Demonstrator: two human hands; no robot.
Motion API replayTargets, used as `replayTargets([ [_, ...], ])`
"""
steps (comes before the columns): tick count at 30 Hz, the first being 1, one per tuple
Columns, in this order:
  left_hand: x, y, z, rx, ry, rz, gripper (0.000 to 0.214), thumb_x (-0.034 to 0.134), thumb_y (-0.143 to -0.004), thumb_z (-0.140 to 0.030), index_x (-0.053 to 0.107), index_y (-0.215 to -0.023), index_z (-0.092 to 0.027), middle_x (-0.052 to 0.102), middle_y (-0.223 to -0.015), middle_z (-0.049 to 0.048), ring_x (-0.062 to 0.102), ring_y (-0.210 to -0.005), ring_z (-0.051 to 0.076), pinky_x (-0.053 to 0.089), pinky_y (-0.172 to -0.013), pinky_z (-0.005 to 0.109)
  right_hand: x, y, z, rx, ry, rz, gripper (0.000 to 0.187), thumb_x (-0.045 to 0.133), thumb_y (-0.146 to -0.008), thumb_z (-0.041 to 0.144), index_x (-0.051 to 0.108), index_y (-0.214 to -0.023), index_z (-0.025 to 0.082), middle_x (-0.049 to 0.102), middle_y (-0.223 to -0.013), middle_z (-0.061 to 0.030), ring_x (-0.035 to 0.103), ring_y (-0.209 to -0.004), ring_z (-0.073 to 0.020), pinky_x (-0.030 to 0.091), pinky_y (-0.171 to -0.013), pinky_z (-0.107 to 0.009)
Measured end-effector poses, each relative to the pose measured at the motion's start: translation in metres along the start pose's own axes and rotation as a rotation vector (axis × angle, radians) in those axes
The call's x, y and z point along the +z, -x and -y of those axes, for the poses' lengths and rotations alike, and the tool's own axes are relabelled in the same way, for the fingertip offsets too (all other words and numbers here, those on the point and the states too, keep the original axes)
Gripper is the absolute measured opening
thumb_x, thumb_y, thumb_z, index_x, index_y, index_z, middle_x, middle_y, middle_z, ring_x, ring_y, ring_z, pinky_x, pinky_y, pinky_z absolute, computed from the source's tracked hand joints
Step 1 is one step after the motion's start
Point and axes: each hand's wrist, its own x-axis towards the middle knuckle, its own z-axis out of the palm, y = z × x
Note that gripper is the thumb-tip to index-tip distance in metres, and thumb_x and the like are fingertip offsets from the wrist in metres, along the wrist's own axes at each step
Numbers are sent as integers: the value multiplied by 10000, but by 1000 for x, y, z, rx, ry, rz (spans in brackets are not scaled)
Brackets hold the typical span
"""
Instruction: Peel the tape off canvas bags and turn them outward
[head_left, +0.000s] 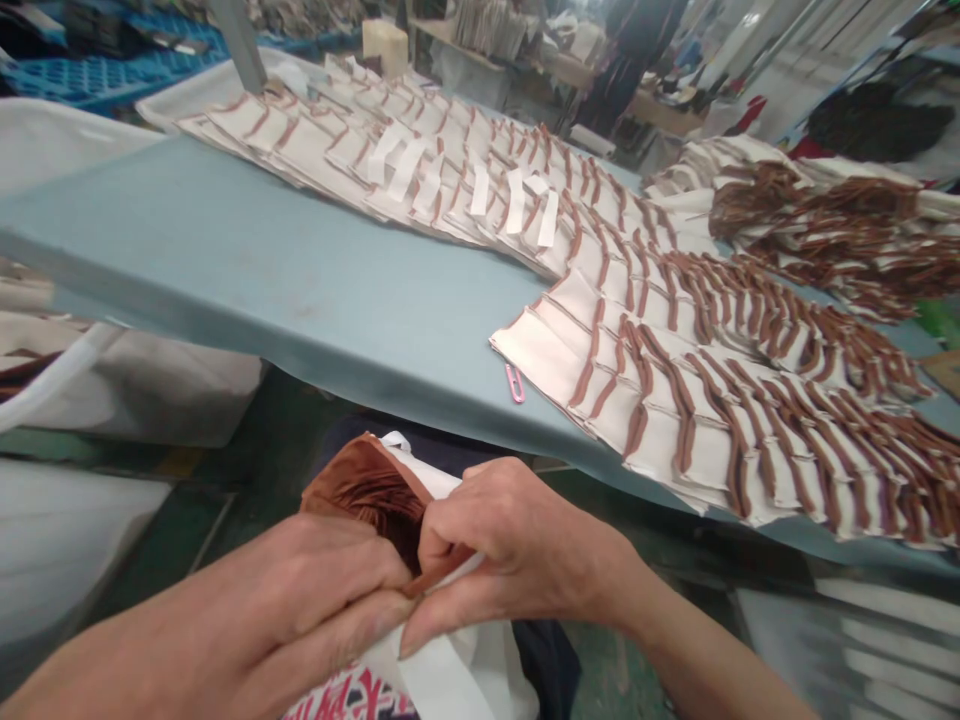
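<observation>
A white cloth bag (491, 655) with brown lining (367, 490) and pink-red printed lettering is held at the bottom middle, its mouth partly open toward me. My left hand (300, 590) is closed on the bag's near rim, thumb and fingers pressed together. Right beside it, my right hand (510, 550) pinches the same rim, with a brown and white fold between thumb and curled fingers. A white strip (442, 680) hangs below the fingertips over the bag's front. A small white loop (395, 440) shows at the far rim. The hands hide part of the rim.
Overlapping rows of white cloth pieces with brown edges (675, 400) cover much of the blue-grey table (300, 280). Several white strips (480, 190) lie on them. A pink clip (514, 383) sits near the table's edge. White bins (187, 390) stand left; a person (626, 60) is behind.
</observation>
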Motion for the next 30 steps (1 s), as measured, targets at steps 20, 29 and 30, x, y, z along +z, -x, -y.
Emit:
replayTargets([
  [20,22,-25,13,-134,222,-39,416,639,-1036,-206,428,-678,-228,403,-604,-98,377,-530,101,313,-518,236,21,6,-2,-105,-144,-187,470,470,-1194,367,573,-763,214,607,-683,35,551,-609,-111,409,-623,-248],
  [29,36,18,3,-236,161,24,339,699,-1062,-335,592,-754,-242,575,-661,-63,496,-595,130,404,-593,253,33,28,16,-200,314,-297,422,472,-1159,303,604,-762,245,654,-685,34,549,-661,-178,473,-777,-385],
  [30,37,22,1,-241,142,39,318,710,-1059,-320,607,-766,-245,589,-665,-61,519,-602,132,412,-601,250,34,32,17,-211,315,-303,402,492,-1154,284,593,-767,252,654,-684,44,560,-672,-174,499,-863,-382],
])
